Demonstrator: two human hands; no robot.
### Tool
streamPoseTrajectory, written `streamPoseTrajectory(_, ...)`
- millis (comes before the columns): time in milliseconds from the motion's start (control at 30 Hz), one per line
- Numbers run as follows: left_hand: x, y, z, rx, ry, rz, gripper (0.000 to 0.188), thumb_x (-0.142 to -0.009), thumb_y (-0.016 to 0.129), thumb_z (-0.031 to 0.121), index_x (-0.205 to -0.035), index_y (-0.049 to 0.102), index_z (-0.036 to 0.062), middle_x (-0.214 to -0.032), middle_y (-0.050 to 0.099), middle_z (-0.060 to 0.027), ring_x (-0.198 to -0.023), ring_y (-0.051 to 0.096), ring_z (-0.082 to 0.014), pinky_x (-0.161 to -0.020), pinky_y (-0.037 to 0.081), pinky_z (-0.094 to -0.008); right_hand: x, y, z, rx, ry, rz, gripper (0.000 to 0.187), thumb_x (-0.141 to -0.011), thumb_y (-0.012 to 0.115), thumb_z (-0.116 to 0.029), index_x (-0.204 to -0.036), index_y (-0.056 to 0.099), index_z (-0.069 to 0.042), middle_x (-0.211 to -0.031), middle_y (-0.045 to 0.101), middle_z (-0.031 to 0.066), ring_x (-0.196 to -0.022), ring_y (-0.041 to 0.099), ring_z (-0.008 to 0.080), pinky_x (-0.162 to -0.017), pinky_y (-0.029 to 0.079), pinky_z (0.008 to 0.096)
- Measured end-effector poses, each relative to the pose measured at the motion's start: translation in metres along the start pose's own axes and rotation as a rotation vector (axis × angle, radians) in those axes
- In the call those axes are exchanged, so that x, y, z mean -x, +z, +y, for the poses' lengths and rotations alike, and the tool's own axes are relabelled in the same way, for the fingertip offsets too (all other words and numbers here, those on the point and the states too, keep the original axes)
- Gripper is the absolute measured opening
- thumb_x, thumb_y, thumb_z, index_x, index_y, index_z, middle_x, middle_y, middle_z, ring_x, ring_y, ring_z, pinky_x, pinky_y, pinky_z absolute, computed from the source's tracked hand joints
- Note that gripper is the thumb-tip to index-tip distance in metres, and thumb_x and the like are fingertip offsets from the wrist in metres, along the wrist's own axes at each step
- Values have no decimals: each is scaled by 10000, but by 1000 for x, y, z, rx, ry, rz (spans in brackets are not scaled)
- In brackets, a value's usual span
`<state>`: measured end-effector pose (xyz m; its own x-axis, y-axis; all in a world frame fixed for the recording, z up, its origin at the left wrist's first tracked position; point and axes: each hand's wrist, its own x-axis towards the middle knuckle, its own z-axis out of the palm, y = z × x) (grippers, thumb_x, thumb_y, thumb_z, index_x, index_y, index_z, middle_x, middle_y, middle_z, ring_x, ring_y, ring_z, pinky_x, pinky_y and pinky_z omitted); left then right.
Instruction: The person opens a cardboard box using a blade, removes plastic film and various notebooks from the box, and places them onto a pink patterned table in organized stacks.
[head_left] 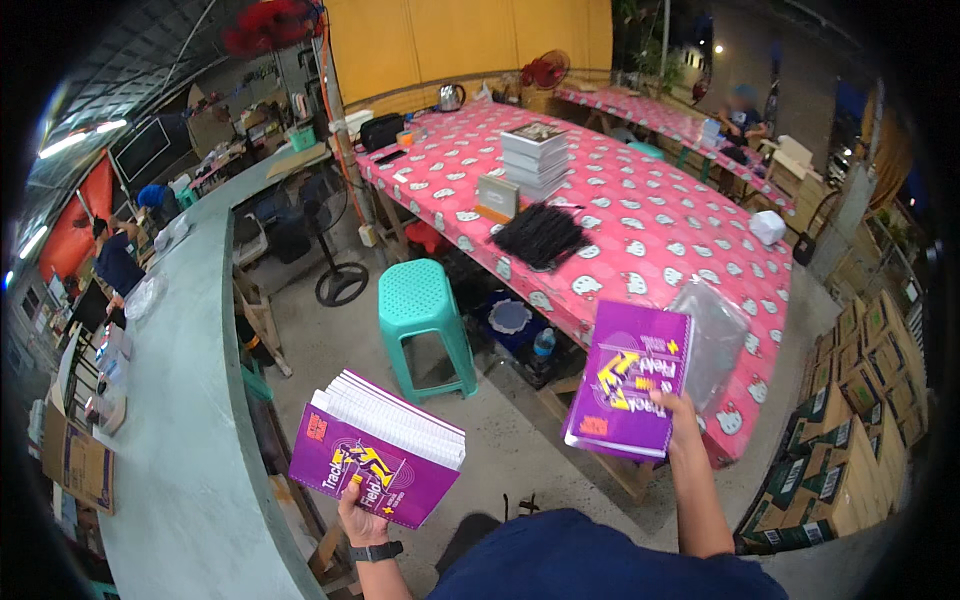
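My left hand [363,520], with a dark watch on its wrist, grips a thick stack of purple-covered notebooks [330,450] by the lower edge. White page edges fan out along the stack's upper side. Purple notebooks [615,345] with the same yellow runner drawing are in my right hand [680,415], over the table's near edge; how many is hard to tell. Beside them, clear plastic bags [718,335] lie on the pink patterned tablecloth [660,250]. Farther back on it are a bundle of thin black strips [540,236] and a stack of booklets [535,165].
A green plastic stool [415,290] stands between the pink table and a long grey counter [180,400] on the left. Cardboard boxes [840,470] are piled at the right. A standing fan [325,230] and a water bottle [544,343] are nearby. Other people are in the background.
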<state>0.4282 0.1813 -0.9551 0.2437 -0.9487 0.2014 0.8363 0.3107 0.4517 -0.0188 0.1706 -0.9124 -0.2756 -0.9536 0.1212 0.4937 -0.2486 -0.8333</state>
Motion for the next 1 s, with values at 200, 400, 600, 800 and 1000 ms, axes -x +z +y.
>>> streamPoseTrajectory(200, -117, -16, 10, -9, 67, 101, 504, -718, 643, 148, -1166, 456, 11, -1086, 557, -116, -997, 544, -253, -863, 450, -423, -198, 125, 34, -37, 104, -215, 494, -658, 626, -21, -1110, 432, 10, -950, 576, 120, -817, 603, 209, -744, 511, 333)
streamPoseTrajectory(400, -259, -59, 17, -20, 85, 65, 466, -753, 615, 182, -1165, 470, 21, -1139, 533, -116, -1028, 517, -260, -885, 423, -441, -355, 232, 90, -107, 141, -311, 413, -680, 601, 7, -1068, 465, 40, -952, 593, 147, -836, 614, 221, -758, 516, 354)
streamPoseTrajectory(600, -407, -64, 37, -30, -48, 135, 468, -744, 628, 168, -1157, 469, 12, -1123, 545, -123, -1015, 529, -259, -889, 426, -433, -488, 304, 140, -159, 243, -213, 387, -701, 593, -32, -1064, 490, 56, -939, 600, 167, -809, 618, 246, -745, 511, 367)
streamPoseTrajectory(800, -502, -65, 31, -24, -83, 155, 481, -744, 615, 176, -1173, 458, 25, -1161, 521, -128, -1045, 510, -266, -908, 411, -441, -628, 356, 162, -124, 158, -106, 317, -706, 588, -19, -1007, 518, 54, -879, 611, 161, -753, 626, 247, -694, 527, 368)
streamPoseTrajectory(1000, -558, -56, -1, 95, -105, 193, 423, -793, 533, 187, -1182, 455, 41, -1144, 525, -119, -1041, 506, -255, -900, 409, -432, -796, 359, 192, -169, 208, 11, 296, -688, 623, -42, -954, 530, 51, -846, 600, 157, -716, 614, 257, -678, 524, 377)
